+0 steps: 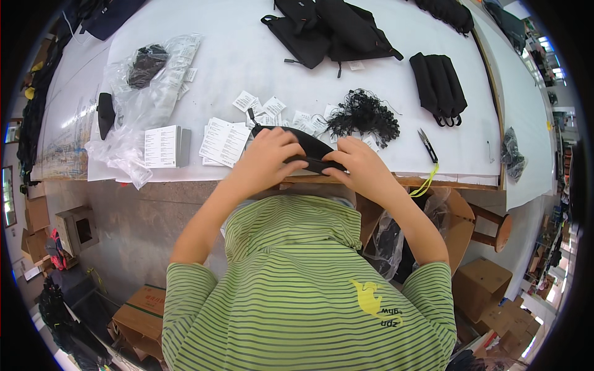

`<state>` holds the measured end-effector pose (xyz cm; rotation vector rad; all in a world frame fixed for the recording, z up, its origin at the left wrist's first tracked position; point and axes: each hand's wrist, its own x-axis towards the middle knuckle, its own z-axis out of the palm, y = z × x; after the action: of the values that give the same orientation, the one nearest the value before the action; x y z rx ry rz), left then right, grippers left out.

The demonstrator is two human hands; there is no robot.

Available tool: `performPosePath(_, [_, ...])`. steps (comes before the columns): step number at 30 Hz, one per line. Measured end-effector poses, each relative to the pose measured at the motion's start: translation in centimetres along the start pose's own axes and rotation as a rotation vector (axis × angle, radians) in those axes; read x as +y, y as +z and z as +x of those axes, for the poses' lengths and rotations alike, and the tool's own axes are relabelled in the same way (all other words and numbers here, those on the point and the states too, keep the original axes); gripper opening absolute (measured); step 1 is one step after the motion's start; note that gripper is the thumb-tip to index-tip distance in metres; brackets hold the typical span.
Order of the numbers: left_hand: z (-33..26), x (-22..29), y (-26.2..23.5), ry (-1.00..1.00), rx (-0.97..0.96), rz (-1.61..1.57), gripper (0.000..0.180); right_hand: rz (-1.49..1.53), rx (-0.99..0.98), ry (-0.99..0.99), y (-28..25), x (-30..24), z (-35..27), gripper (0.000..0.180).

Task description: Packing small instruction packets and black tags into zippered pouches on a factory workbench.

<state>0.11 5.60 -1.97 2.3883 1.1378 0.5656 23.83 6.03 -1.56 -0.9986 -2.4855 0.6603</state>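
Note:
At the table's near edge, both my hands grip a small black fabric pouch [314, 148] with a zipper pull sticking up at its left end. My left hand [270, 154] has its fingers curled over the left part. With thumb and fingers, my right hand [357, 162] pinches the right end. Just beyond the pouch lie loose white tags [272, 107] and a tangled heap of black tag strings [365, 119]. Left of my left hand are fanned white printed cards [224, 141] and a neat card stack [162, 147].
Black thread snips [427, 146] with a yellow-green cord lie right of my hands. Farther right sits a bundle of black pouches [438, 88]; more black bags [331, 32] lie at the far side. Clear plastic bags [145, 99] spread leftward. An open carton [459, 226] stands below the table edge.

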Motion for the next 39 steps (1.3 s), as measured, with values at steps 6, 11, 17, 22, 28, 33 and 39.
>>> performPosePath(6, [3.9, -7.4, -3.4, -0.389, 0.382, -0.303, 0.016, -0.023, 0.033, 0.012, 0.5, -0.3, -0.4, 0.016])
performPosePath(11, [4.0, -11.1, 0.9, -0.372, 0.109, 0.159, 0.031, -0.051, 0.054, -0.031, 0.7, -0.8, -0.5, 0.014])
performPosePath(17, [4.3, -11.3, 1.4, -0.332, 0.177, -0.022, 0.029, -0.14, 0.087, -0.068, 0.0, -0.8, -0.1, 0.014])
performPosePath(22, [4.1, -4.2, -2.4, -0.407, 0.238, -0.422, 0.02, -0.151, 0.083, -0.035, -0.1, -0.3, 0.0, 0.014])
performPosePath(28, [0.5, 0.1, -2.0, -0.043, 0.207, -0.15, 0.02, -0.162, 0.099, -0.051, -0.2, -0.5, 0.4, 0.013])
performPosePath(33, [-1.0, 0.8, -1.0, -0.203, 0.572, -0.083, 0.037, -0.141, 0.171, -0.074, -0.5, -0.4, 0.5, 0.014])
performPosePath(39, [-2.6, -0.3, 5.1, -0.584, 0.962, -1.312, 0.061, 0.12, 0.335, 0.128, -1.3, -3.2, 1.3, 0.013])
